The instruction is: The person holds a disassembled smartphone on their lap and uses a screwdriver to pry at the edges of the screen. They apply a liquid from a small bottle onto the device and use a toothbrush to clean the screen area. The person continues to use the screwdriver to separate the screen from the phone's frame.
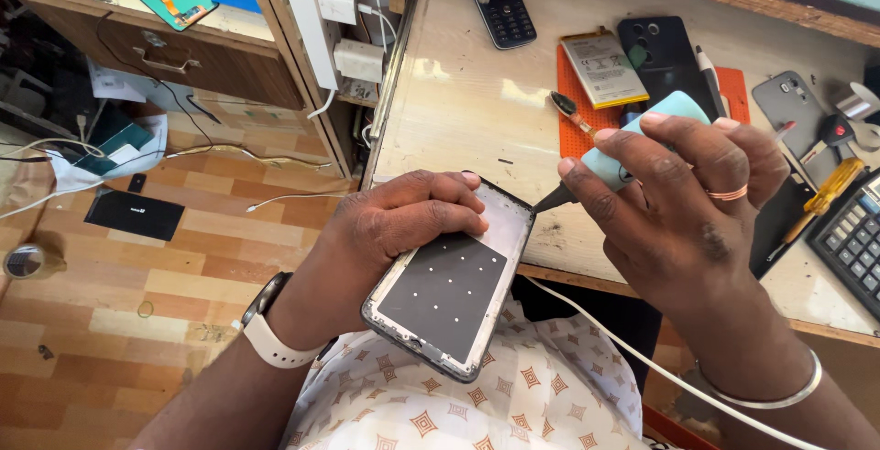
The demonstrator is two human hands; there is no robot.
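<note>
Left hand [394,225] fingers clamped on opened phone [451,290] at tabletop [467,111] edge. Right hand [674,198] fingers clamped on teal tool [642,138], tip touching phone's upper corner.

Orange mat [576,135] on the workbench, bearing a battery [602,69] and a dark phone [662,56]. Keypad phone [499,1] beyond the mat; calculator [852,241] to its right.

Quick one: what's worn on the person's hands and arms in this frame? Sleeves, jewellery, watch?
Both forearms are bare, no sleeves in view. The left hand has a watch with a white strap on its wrist. The right hand wears a thin copper-coloured ring on one finger and a slim silver bangle on the wrist. No gloves.
</note>
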